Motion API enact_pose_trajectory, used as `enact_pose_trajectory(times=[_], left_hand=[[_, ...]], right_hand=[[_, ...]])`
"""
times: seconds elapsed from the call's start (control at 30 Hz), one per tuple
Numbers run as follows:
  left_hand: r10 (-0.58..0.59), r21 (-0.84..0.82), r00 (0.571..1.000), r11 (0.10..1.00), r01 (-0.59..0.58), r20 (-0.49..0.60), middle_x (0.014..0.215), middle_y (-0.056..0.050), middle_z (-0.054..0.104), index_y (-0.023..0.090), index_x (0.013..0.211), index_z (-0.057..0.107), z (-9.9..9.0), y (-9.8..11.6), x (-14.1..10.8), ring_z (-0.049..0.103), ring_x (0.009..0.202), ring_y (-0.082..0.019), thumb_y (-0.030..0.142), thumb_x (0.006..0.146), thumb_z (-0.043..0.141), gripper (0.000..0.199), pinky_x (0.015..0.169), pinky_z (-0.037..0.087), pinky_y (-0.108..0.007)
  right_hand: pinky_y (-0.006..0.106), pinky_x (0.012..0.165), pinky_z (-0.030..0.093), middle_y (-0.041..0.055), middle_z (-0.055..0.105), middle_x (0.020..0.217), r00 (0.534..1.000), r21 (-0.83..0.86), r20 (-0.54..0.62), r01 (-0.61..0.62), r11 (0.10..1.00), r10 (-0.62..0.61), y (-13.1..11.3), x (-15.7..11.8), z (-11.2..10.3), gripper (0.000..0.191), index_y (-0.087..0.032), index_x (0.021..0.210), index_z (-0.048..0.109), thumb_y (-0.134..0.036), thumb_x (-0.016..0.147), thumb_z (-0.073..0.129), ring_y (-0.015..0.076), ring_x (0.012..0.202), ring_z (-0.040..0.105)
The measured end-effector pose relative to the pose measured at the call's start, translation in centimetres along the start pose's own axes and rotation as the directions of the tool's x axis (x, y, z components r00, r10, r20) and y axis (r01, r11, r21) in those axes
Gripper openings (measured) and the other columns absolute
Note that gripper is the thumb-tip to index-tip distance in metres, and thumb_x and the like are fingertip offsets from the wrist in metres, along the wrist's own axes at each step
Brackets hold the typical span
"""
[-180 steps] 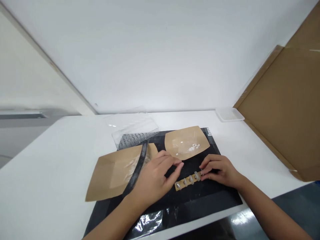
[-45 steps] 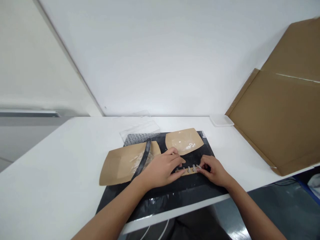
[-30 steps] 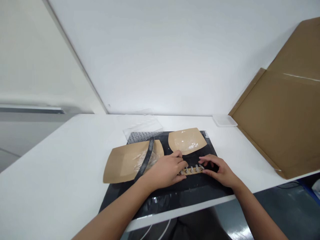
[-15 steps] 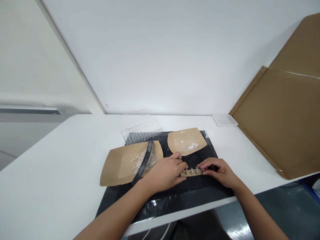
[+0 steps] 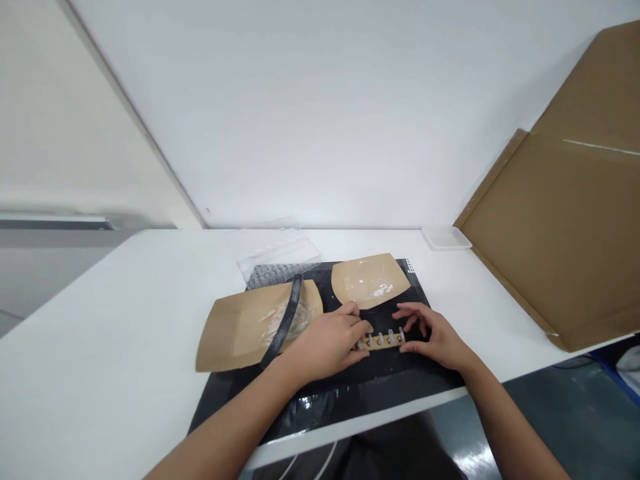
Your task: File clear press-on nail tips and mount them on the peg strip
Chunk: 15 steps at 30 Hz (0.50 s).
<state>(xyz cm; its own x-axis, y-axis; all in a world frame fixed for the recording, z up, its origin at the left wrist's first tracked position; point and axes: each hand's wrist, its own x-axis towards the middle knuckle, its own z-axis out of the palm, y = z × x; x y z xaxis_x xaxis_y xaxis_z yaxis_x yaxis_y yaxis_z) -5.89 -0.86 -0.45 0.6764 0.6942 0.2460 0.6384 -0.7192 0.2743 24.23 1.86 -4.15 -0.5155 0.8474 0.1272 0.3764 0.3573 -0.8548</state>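
Observation:
A narrow tan strip (image 5: pixel 381 341) lies on the black mat (image 5: pixel 350 400) with several small clear pegs standing along it. My left hand (image 5: pixel 327 348) grips the strip's left end between thumb and fingers. My right hand (image 5: pixel 431 337) sits at its right end, fingers spread and holding nothing. Behind the hands, a kraft paper tray (image 5: pixel 369 281) holds a few white bits. Another kraft tray (image 5: pixel 255 327) at the left holds clear plastic pieces, and a curved black band (image 5: pixel 286 319) lies across it.
A clear plastic case (image 5: pixel 279 252) with a grey grid piece sits at the mat's far edge. A small white tray (image 5: pixel 446 238) stands at the back of the white table (image 5: pixel 125 313), beside a large cardboard sheet (image 5: pixel 550 227) leaning at the right.
My right hand has lifted its fingers off the strip's right end and spread them. The left hand stays on the strip. The view has shifted slightly.

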Motion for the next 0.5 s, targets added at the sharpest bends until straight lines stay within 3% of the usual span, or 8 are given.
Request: enact_pose_trajectory(times=[0.1,0.27,0.4,0.5], left_hand=[[-0.004,-0.003,1.000,1.000,0.004,-0.003,0.094,-0.009,0.073,0.020,0.109,0.071,0.0,0.0,0.0,0.065,0.106,-0.029,0.030,0.091,0.078,0.022,0.075,0.052,-0.034],[-0.010,0.014,1.000,1.000,0.010,0.013,0.094,-0.009,0.073,0.018,0.112,0.072,-0.2,0.0,0.0,0.065,0.106,-0.029,0.033,0.090,0.081,0.028,0.078,0.053,-0.035],[0.022,-0.064,1.000,0.998,-0.023,-0.017,0.097,-0.009,0.075,0.018,0.116,0.073,-0.7,0.1,-0.1,0.064,0.109,-0.031,0.047,0.090,0.079,0.039,0.085,0.056,-0.040],[0.035,-0.147,0.994,0.988,-0.050,-0.102,0.101,-0.010,0.077,0.018,0.117,0.073,-1.0,0.5,-0.2,0.063,0.112,-0.031,0.051,0.091,0.076,0.042,0.089,0.058,-0.042]], right_hand=[[0.034,0.076,0.054,0.0082,0.072,0.131,0.999,-0.042,0.055,0.003,0.999,0.000,0.0,-0.1,0.1,0.091,-0.032,0.155,0.044,-0.044,0.079,0.092,0.0200,0.095,0.069],[0.035,0.084,0.055,0.0031,0.077,0.112,1.000,-0.023,0.020,0.012,1.000,-0.011,0.1,0.0,0.6,0.076,-0.031,0.151,0.051,-0.042,0.084,0.088,0.0186,0.090,0.067],[0.034,0.077,0.055,0.0030,0.077,0.106,0.997,-0.037,-0.072,0.021,0.999,-0.024,0.3,-0.7,0.6,0.069,-0.030,0.147,0.056,-0.043,0.086,0.085,0.0183,0.085,0.068],[0.037,0.079,0.058,0.0045,0.077,0.106,0.982,-0.048,-0.189,0.005,0.999,-0.014,1.0,-2.9,-0.2,0.069,-0.029,0.149,0.055,-0.045,0.088,0.084,0.0195,0.085,0.069]])
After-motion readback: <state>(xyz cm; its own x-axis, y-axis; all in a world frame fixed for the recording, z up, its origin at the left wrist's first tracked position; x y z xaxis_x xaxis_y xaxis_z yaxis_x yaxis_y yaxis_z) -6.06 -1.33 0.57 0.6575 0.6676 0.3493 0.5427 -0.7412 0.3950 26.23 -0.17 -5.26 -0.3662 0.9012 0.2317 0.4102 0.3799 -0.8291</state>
